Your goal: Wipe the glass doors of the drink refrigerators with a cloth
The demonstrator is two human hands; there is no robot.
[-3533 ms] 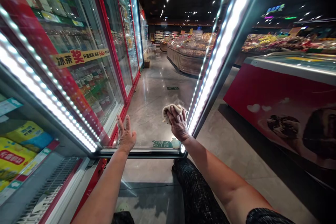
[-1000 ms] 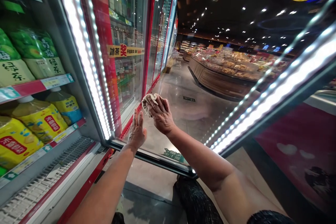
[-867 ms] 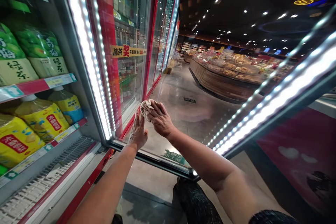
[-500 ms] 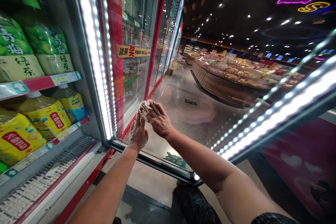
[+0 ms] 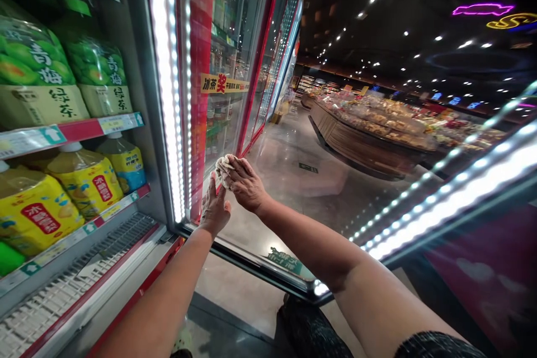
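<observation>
My right hand (image 5: pixel 245 185) presses a crumpled off-white cloth (image 5: pixel 224 166) flat against the glass of an open cooler door (image 5: pixel 268 229), its fingers lying over the cloth. Just below and to the left, my left hand (image 5: pixel 215 210) has its fingers stretched upward along the glass. Those fingertips reach the cloth's lower left edge; whether they grip any of it cannot be made out. Bright strips of lights run down both sides of the door frame, and a green sticker (image 5: pixel 285 260) is on the glass near the bottom.
Left of me, cooler shelves hold green tea bottles (image 5: pixel 103 75) and yellow-labelled bottles (image 5: pixel 90 179) above a white wire rack (image 5: pixel 79 274). Further red-framed coolers (image 5: pixel 264 67) continue ahead. Beyond the glass stands a wood-sided display (image 5: pixel 356 134) heaped with packaged goods.
Both hands and the cloth have slid a little left across the glass. The camera view has shifted slightly, so the shelves and door appear further right.
</observation>
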